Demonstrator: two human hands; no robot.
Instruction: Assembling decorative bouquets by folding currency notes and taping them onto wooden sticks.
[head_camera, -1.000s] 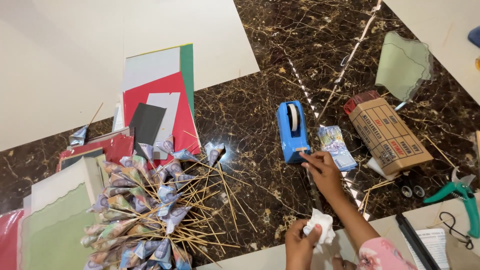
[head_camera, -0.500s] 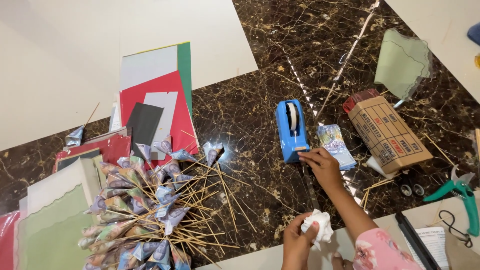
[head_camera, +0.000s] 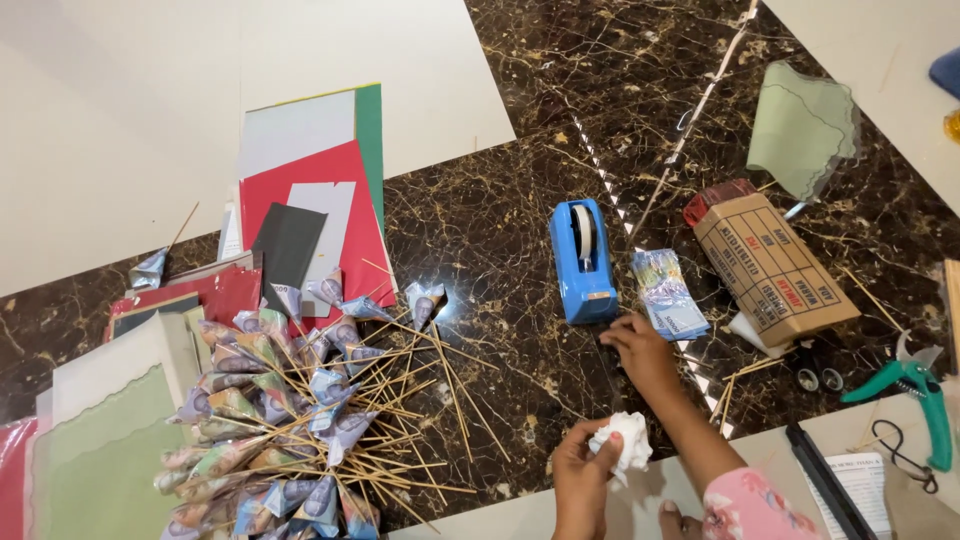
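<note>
nearest to us, our left hand (head_camera: 583, 478) pinches a crumpled white wad (head_camera: 622, 442), tissue or soft paper by the look of it; the fingers (head_camera: 598, 452) close around its near side. we judge it very light and squashy, so a loose pinch anywhere holds it, though it may tear if tugged.

just beyond the wad, our right hand (head_camera: 640, 352) lies on the dark marble floor (head_camera: 520, 180), fingers loosely curled, tips at the front end of the blue tape dispenser (head_camera: 582, 260). we cannot tell whether they hold a strip of tape. the dispenser looks stiff and fairly heavy, best taken by its sides.

right of the dispenser lies a bundle of banknotes (head_camera: 668, 293), then a brown cardboard box (head_camera: 775, 270). well left of it is a heap of folded-note cones on thin skewers (head_camera: 300, 410), stiff but snappable, and beyond that, sheets of coloured card (head_camera: 320, 190).
</note>
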